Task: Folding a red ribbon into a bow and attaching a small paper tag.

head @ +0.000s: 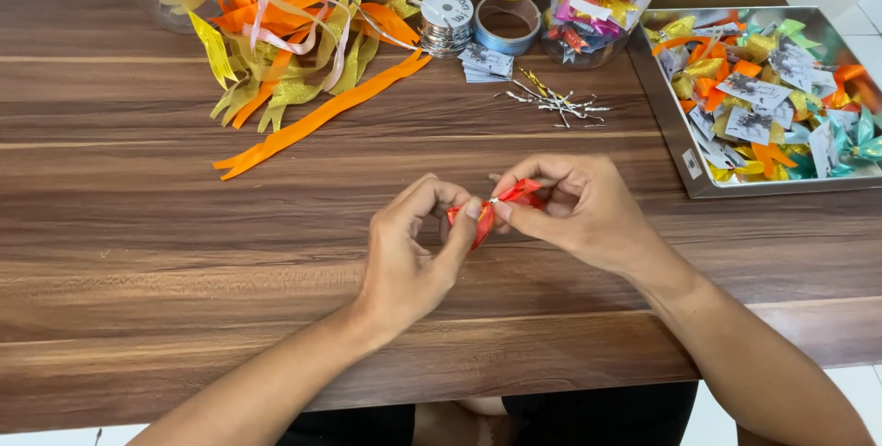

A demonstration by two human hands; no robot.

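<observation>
A small red ribbon piece [496,203] is pinched above the wooden table [138,262], between the left hand [409,258] and the right hand [574,207], whose fingers are closed tightly upon it; what may be a thin silver wire tie is seen at its middle. The fold is best kept gathered firmly while the tie is wound close. Further off, loose wire ties [556,101] are scattered, a metal tray [663,115] of finished bows stands right, and cut ribbons [285,33] and ribbon spools [478,0] lie beyond.
</observation>
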